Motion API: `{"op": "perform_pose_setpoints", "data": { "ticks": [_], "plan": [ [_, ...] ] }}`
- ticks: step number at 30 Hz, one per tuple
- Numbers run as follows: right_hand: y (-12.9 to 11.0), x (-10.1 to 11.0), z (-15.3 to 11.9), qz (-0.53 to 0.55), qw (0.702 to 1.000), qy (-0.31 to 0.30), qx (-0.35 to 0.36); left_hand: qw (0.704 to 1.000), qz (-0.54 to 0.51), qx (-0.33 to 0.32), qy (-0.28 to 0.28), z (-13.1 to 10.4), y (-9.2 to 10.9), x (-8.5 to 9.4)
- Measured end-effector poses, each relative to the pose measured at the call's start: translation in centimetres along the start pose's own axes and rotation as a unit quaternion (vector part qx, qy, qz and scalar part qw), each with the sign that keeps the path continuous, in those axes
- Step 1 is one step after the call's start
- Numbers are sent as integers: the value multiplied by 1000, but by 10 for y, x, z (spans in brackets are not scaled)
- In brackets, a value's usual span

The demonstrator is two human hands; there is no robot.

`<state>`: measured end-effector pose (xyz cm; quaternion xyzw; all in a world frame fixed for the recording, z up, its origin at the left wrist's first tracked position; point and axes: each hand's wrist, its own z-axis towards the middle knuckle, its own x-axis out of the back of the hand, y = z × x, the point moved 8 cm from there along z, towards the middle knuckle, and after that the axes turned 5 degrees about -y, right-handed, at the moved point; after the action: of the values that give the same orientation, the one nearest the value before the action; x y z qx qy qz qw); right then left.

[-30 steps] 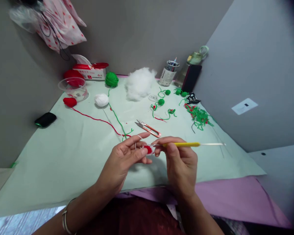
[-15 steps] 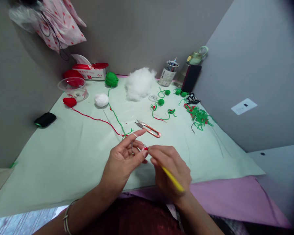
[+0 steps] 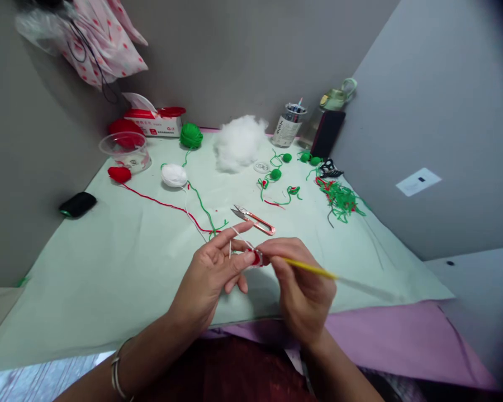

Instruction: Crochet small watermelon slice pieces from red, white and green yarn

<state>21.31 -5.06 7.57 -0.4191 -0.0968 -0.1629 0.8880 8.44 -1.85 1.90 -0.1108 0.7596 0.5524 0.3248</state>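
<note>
A small red and white crocheted piece [image 3: 256,257] is pinched between the thumb and fingers of my left hand [image 3: 212,268]. White yarn runs over that hand's raised index finger and down to a white yarn ball [image 3: 174,175]. My right hand [image 3: 304,285] grips a yellow-handled crochet hook [image 3: 310,268], its tip at the piece and its rear end blurred. Just beyond my fingers lie orange thread snips [image 3: 255,219]. Red and green yarn strands cross near my left index finger.
Around the back stand a green yarn ball [image 3: 191,135], white stuffing [image 3: 240,143], a pen jar [image 3: 289,125], a phone [image 3: 327,134] and a clear tub [image 3: 126,151]. Tangled green yarn [image 3: 341,200] lies right, a black object [image 3: 77,205] left.
The hook has swung from pointing down toward me to pointing right, with my right hand turned. More of the piece shows. The white ball has shifted slightly, and its yarn now hangs slack.
</note>
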Motion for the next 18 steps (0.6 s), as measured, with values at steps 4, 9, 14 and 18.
{"op": "perform_pose_setpoints", "data": {
  "ticks": [4, 9, 14, 18],
  "plan": [
    [-13, -2, -7, -123, 989, -22, 84, 995, -70, 69, -30, 3, -8, -4],
    [16, 12, 2, 138, 987, 56, -67, 995, -82, 62, -14, 5, -1, 3],
    [19, 0, 7, 159, 983, 2, -88, 999, -8, 23, -32, 3, 0, -1],
    [37, -1, 2, 262, 951, 18, -162, 998, 15, 30, -49, 2, 0, -4]
  ]
}}
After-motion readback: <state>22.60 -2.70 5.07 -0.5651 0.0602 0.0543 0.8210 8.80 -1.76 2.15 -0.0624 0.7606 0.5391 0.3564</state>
